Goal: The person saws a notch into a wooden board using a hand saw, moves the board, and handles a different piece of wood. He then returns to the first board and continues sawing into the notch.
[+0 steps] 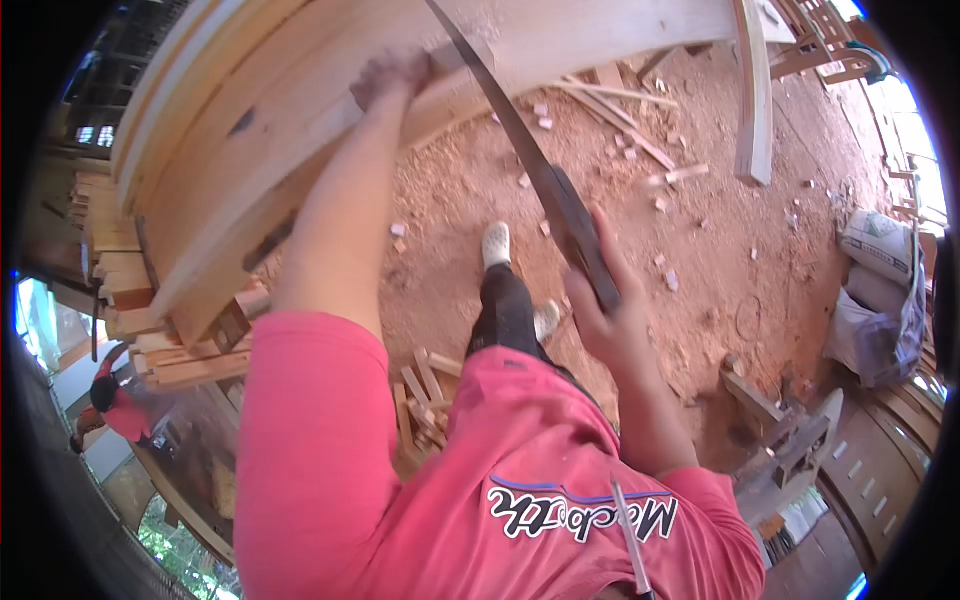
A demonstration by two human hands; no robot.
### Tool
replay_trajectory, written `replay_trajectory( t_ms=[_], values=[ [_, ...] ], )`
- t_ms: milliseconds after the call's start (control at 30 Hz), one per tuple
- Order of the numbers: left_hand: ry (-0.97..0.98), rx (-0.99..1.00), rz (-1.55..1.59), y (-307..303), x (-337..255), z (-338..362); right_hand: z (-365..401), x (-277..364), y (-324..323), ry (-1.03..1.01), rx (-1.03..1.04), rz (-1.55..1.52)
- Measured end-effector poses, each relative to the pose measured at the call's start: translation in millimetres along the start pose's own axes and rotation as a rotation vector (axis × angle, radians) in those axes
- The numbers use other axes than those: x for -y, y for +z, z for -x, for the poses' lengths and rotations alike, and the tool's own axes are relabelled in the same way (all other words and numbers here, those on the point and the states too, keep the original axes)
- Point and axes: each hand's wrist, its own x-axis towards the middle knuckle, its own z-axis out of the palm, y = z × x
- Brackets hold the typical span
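My left hand (392,78) is closed around a short wooden block (460,56) at the edge of a broad, pale wooden board (330,110). The fingers are blurred. In my right hand (612,310) is the dark handle of a handsaw (530,150), gripped with the thumb along it. Its long tapering blade points up and away to the left, with the tip near the block and the top edge of the view. I cannot make out the teeth, nor whether the blade touches the wood.
Wood shavings, small offcuts (672,280) and loose strips (630,130) litter the ground around my shoes (496,245). A wooden beam (754,110) juts down at upper right. Sacks (875,300) and a machine (800,440) stand right. Stacked planks (125,280) and another person (125,410) are left.
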Motion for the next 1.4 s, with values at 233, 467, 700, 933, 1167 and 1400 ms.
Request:
replay_trajectory(
  t_ms=[233,467,700,933,1167,1400],
  values=[
    [-0.002,0.01,0.075,-11.7,-9.5,9.4,78.7,4.8,-43.3,-0.124,0.044,0.174],
    [0.18,-0.025,-0.091,-8.9,-0.2,3.4,-134.9,19.9,54.3,-0.13,-0.037,0.178],
    [-0.003,-0.033,0.026,-7.9,-6.9,-0.2,110.3,-2.5,-50.9,0.112,0.056,0.183],
    [0.118,-0.052,-0.093,-0.7,1.0,0.4,-51.5,-3.3,9.4,0.029,0.026,0.072],
    [0.219,-0.121,-0.154,9.8,6.2,-12.1,-76.1,-17.4,33.5,-0.14,-0.03,0.001],
    [0.001,-0.115,-0.002,-7.8,-6.4,7.0,111.0,3.7,-64.0,0.068,0.073,0.118]
  ],
)
